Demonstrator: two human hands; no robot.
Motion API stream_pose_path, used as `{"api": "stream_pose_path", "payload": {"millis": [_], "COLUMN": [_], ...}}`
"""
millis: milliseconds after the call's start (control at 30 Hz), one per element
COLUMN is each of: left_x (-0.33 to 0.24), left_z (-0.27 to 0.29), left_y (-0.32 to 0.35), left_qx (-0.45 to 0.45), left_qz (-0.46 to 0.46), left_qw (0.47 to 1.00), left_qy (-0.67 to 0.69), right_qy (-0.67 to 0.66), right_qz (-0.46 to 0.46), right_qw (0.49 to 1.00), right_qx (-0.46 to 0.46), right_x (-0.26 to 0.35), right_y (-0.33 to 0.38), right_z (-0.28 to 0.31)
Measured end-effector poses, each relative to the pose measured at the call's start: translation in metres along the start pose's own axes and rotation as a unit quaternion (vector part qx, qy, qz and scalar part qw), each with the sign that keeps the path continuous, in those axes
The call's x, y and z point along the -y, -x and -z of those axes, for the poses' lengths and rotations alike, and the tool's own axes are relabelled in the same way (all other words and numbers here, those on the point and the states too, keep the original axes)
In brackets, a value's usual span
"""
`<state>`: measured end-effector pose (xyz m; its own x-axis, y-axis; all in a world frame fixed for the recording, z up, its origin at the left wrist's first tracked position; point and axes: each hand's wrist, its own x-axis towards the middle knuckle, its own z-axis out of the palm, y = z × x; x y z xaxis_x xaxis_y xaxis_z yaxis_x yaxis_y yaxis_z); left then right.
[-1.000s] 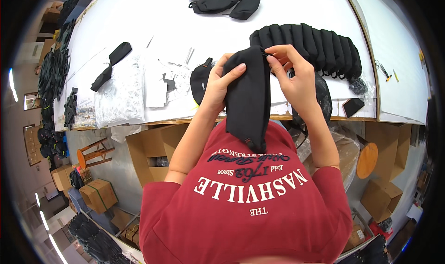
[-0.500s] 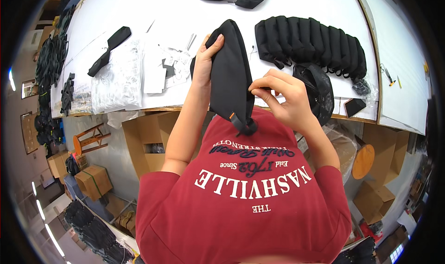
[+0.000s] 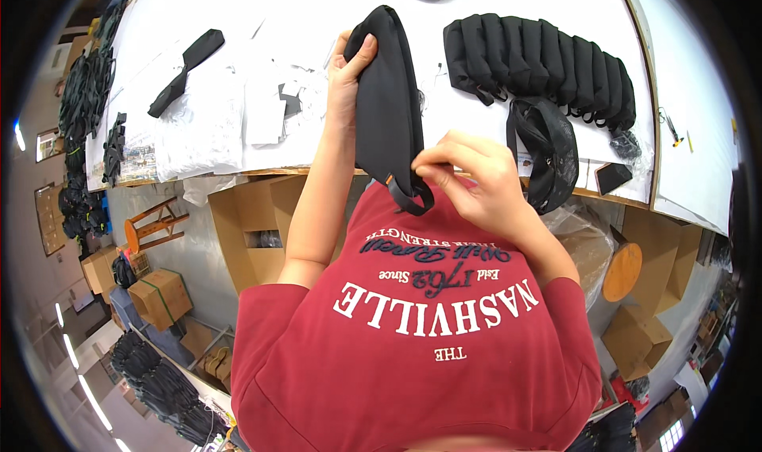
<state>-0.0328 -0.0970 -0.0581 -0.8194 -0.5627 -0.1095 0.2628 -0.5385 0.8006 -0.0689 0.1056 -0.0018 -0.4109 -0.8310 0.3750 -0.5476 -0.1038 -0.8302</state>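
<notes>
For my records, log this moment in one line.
left hand: holding black pouch, upper end; right hand: pinching its right edge; table: pouch row

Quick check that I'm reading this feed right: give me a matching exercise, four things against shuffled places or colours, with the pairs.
1. Left hand
2. Right hand
3. Shirt
4. Pouch row

A. Dark red
B. At the held pouch's right edge, near its lower end
C. On the table, right of the held pouch
D. Around the held pouch's upper part

Pairs: 1-D, 2-B, 3-A, 4-C
</notes>
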Motion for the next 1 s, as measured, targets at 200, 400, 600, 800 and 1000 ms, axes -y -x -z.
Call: {"api": "stream_pose_path", "payload": {"millis": [200, 400, 600, 800, 1000], "left_x": [-0.009, -0.011, -0.036, -0.033, -0.039], "left_z": [-0.008, 0.0, -0.025, -0.044, -0.044], "left_y": [0.0, -0.002, 0.027, 0.048, 0.059], "left_qx": [0.02, 0.001, 0.067, 0.209, 0.218], "left_qz": [-0.022, -0.068, -0.291, -0.328, -0.217], "left_qw": [0.999, 0.998, 0.929, 0.868, 0.913], "left_qy": [-0.019, -0.014, -0.216, -0.309, -0.267], "right_qy": [0.01, 0.01, 0.059, 0.117, 0.121], "right_qz": [-0.007, 0.007, 0.006, 0.05, 0.035], "right_qw": [0.999, 1.0, 0.988, 0.974, 0.972], "right_qx": [-0.036, 0.017, -0.145, -0.189, -0.199], "right_x": [0.003, 0.006, -0.006, 0.007, 0.004], "right_y": [-0.006, 0.002, -0.004, -0.02, -0.015], "right_z": [0.0, -0.002, 0.025, 0.03, 0.027]}}
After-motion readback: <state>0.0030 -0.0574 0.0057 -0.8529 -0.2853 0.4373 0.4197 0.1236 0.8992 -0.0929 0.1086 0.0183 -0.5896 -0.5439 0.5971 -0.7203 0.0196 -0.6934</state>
